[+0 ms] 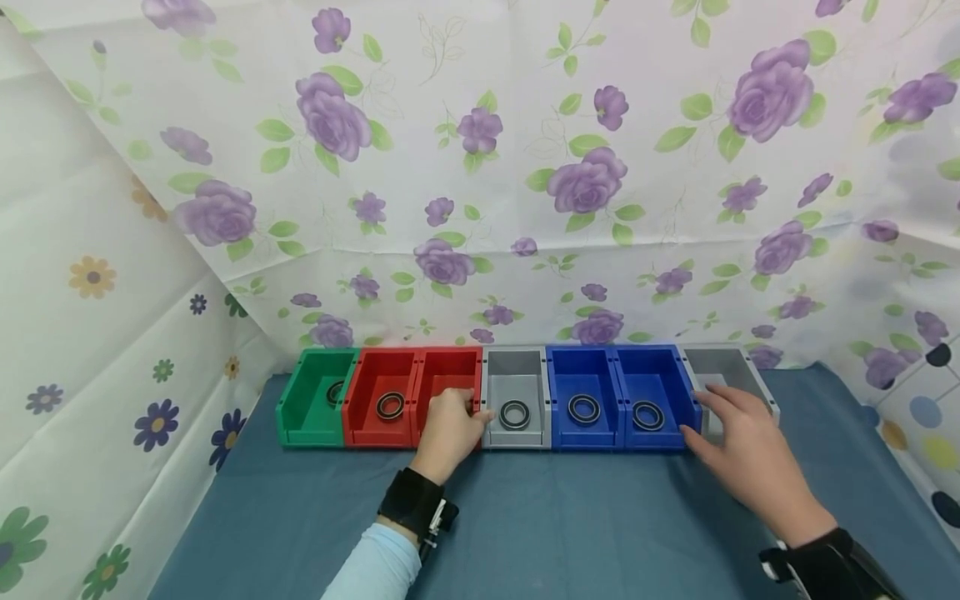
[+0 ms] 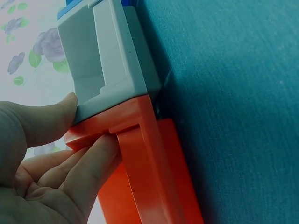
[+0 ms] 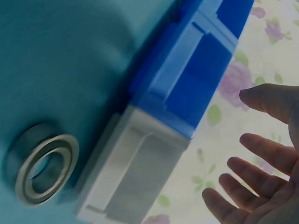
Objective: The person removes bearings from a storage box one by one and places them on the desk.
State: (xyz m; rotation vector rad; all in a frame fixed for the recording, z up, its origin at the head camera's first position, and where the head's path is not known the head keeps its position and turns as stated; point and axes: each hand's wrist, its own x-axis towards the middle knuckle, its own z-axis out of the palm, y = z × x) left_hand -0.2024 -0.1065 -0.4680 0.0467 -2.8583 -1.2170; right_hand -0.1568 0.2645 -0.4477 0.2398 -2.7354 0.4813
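Observation:
My left hand [image 1: 450, 429] pinches the adjoining side walls of the second red bin [image 1: 450, 371] and the middle grey bin [image 1: 515, 375]. In the left wrist view, the thumb lies on the grey side and the fingers reach into the red bin. My right hand [image 1: 750, 458], fingers spread and holding nothing, hovers by the right grey bin [image 1: 720, 362] and right blue bin [image 1: 648, 367]. A ball bearing [image 3: 25, 183] on the cloth beside the right grey bin shows in the right wrist view; the hand hides that spot in the head view.
The bins stand side by side in one row, with a green bin [image 1: 303, 408] at the left end. Bearings lie in several bins, including the first red bin [image 1: 386, 367] and left blue bin [image 1: 583, 367]. Floral curtain [image 1: 517, 167] hangs behind; blue cloth [image 1: 562, 525] lies in front.

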